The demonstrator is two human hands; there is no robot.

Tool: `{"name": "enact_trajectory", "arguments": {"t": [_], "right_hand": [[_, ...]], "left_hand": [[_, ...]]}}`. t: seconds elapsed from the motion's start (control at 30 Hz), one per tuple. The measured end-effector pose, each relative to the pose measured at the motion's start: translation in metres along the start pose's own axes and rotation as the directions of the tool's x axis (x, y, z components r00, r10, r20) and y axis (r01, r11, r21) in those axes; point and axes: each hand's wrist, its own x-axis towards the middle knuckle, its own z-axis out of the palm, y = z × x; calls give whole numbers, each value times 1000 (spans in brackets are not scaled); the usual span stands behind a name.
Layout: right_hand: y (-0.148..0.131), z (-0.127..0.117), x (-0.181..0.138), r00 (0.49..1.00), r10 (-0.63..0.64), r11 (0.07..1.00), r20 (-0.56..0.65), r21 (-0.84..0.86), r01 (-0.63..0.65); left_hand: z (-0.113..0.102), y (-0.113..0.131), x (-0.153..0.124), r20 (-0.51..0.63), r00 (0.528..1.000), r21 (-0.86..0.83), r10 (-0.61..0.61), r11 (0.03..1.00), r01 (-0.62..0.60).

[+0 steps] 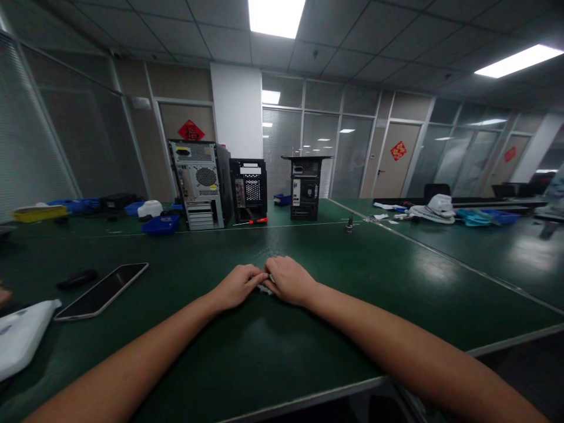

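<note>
our left hand and right hand meet low over table; fingers of both closed round small pale thing, mostly hidden beneath them. two hands probably there to steady it. three computer cases stand upright beyond fingers, backs toward us, likely set back for elbow room. phone lies left of fingers. writing: red diamond sign beyond fingers, behind tallest case, reads 福; no brand legible to us on cases.

Whitish piece, green tabletop, blue tray
</note>
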Motion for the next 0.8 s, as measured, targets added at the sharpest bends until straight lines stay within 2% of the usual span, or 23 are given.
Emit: {"name": "enact_trajectory", "arguments": {"t": [0.23, 0.43, 0.63, 0.8], "right_hand": [[0, -4, 0, 998, 26, 992, 51, -123, -19], [-2, 0, 0, 997, -20, 980, 72, -197, 34], [-5, 0, 0, 996, -31, 981, 80, -190, 46], [-7, -3, 0, 997, -16, 988, 76, -152, 28]], "left_hand": [[-3, 4, -1, -26, 1000, -25, 2, 1000, -3], [-3, 7, -1, 44, 999, -37, -6, 999, 8], [-1, 7, -1, 66, 998, -52, 21, 999, -17], [-2, 10, -1, 51, 998, -30, -19, 999, 21]]}}
